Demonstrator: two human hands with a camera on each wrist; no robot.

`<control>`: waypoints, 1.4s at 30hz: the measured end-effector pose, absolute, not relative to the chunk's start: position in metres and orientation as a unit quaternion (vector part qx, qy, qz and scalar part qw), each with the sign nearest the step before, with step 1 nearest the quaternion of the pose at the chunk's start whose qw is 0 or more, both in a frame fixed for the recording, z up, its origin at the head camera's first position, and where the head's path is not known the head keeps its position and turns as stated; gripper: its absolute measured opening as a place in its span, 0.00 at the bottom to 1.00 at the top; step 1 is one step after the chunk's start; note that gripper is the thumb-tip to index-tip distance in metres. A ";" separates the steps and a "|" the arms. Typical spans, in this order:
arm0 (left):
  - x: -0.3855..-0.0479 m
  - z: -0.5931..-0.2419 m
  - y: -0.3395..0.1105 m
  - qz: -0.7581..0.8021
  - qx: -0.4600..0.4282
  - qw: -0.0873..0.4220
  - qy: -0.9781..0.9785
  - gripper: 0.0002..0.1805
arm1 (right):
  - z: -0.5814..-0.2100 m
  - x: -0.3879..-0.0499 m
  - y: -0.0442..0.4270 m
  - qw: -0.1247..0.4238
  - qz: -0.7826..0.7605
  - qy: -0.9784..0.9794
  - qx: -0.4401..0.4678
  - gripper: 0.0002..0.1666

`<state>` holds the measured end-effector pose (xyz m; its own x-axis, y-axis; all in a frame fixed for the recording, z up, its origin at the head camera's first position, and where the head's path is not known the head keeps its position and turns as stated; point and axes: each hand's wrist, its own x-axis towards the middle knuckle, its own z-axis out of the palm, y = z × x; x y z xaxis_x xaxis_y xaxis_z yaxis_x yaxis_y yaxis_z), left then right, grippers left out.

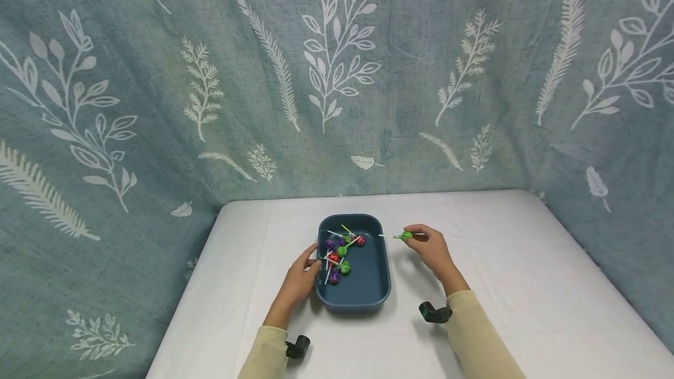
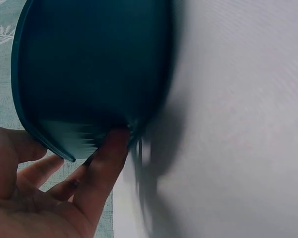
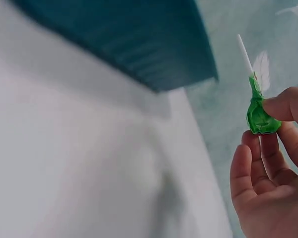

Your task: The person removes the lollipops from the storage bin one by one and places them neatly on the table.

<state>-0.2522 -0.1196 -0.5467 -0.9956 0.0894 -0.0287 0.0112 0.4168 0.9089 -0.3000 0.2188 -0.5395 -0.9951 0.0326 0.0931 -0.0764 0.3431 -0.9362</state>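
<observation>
A dark blue rectangular bin (image 1: 368, 276) stands on the white-covered table, with several wrapped lollipops in purple, red and green (image 1: 342, 251) heaped toward its left side. My left hand (image 1: 300, 281) grips the bin's left wall, thumb and fingers at the rim; the left wrist view shows the fingers (image 2: 107, 158) against the bin's outside (image 2: 94, 64). Just beyond the bin's right rim, my right hand (image 1: 434, 250) pinches a green lollipop (image 3: 260, 116) by its wrapped head between thumb and fingers. Its white stick (image 1: 388, 236) points left toward the bin.
White cloth (image 1: 474, 221) covers the table on both sides of the bin. A blue-green curtain with white leaf prints (image 1: 337, 151) hangs behind the table and at its sides. Small black devices (image 1: 436, 312) sit at both wrists.
</observation>
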 end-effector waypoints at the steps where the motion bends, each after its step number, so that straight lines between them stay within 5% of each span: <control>1: -0.252 -0.547 -0.120 0.538 0.031 0.034 0.842 0.27 | -0.542 -0.299 0.223 0.045 0.566 -0.823 0.011 0.20; 23: -0.247 -0.549 -0.119 0.537 0.044 0.019 0.842 0.27 | -0.579 -0.307 0.257 0.060 0.422 -0.904 -0.041 0.19; 42: -0.252 -0.546 -0.120 0.530 0.037 0.037 0.847 0.28 | -0.570 -0.306 0.257 0.065 0.442 -0.893 -0.048 0.23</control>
<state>-0.2522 -0.1197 -0.5456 -0.9946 0.1013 -0.0232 0.0234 0.4361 0.8996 -0.3059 0.2574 -0.5696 -0.9869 0.1440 0.0728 0.0293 0.6038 -0.7966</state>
